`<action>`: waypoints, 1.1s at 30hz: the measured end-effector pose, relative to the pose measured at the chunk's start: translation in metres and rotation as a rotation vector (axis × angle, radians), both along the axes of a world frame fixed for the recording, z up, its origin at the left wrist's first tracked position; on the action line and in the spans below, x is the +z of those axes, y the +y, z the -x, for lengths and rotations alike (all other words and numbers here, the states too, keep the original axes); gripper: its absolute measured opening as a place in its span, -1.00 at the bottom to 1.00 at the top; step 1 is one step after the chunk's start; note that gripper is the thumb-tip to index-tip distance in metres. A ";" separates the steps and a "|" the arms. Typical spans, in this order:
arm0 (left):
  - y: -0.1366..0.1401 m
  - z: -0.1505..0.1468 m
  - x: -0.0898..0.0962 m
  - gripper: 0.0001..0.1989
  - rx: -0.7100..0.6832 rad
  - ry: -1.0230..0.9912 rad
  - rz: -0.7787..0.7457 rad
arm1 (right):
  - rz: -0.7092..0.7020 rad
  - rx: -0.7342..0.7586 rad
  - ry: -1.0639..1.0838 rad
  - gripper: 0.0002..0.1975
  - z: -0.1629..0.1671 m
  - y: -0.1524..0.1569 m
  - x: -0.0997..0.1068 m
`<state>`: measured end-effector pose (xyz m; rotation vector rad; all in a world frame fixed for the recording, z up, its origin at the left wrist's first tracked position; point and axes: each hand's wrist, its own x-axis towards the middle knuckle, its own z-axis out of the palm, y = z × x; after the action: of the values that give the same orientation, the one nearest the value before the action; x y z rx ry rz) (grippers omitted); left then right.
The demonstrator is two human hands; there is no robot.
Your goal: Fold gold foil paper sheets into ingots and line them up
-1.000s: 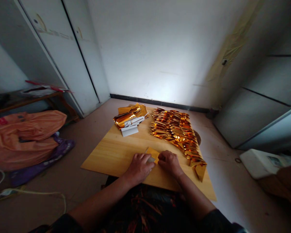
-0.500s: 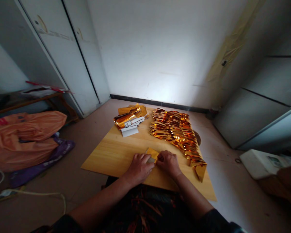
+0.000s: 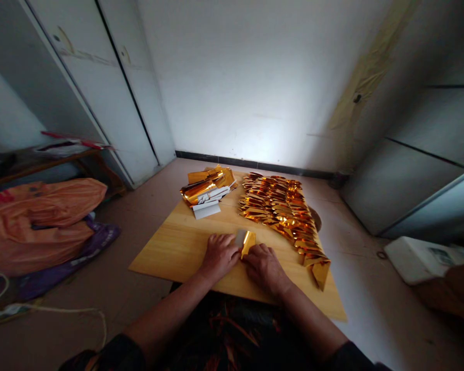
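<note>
Left fingers [image 3: 226, 240] and right fingers [image 3: 257, 253] pinch foil [image 3: 249, 244] at its near end. Likely light, thin, slick, easily creased; best held by edges.

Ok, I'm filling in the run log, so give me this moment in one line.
left hand: on gold paper | right hand: on same paper | beneath: table | beyond: folded papers

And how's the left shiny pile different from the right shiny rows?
The left pile is smaller; the right rows spread wider. The left pile has white pieces; the right rows look coppery gold. The left pile looks jumbled; the right rows overlap neatly. Both show shiny gold.
</note>
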<state>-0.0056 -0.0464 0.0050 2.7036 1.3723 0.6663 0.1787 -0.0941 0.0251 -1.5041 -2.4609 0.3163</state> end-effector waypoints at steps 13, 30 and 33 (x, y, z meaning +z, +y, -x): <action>0.003 -0.001 -0.010 -0.84 -0.189 -0.113 0.016 | -0.086 0.068 -0.010 -0.74 0.000 0.007 -0.007; -0.003 0.004 -0.006 -0.83 -0.231 -0.024 -0.171 | -0.063 0.184 0.258 -0.69 -0.024 0.018 -0.020; -0.003 0.004 -0.007 -0.80 -0.234 -0.045 -0.204 | -0.086 0.219 0.332 -0.65 -0.028 0.021 -0.024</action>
<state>-0.0096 -0.0489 -0.0015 2.9204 1.0061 0.8805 0.2072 -0.0735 0.0009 -1.0519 -2.3372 0.4529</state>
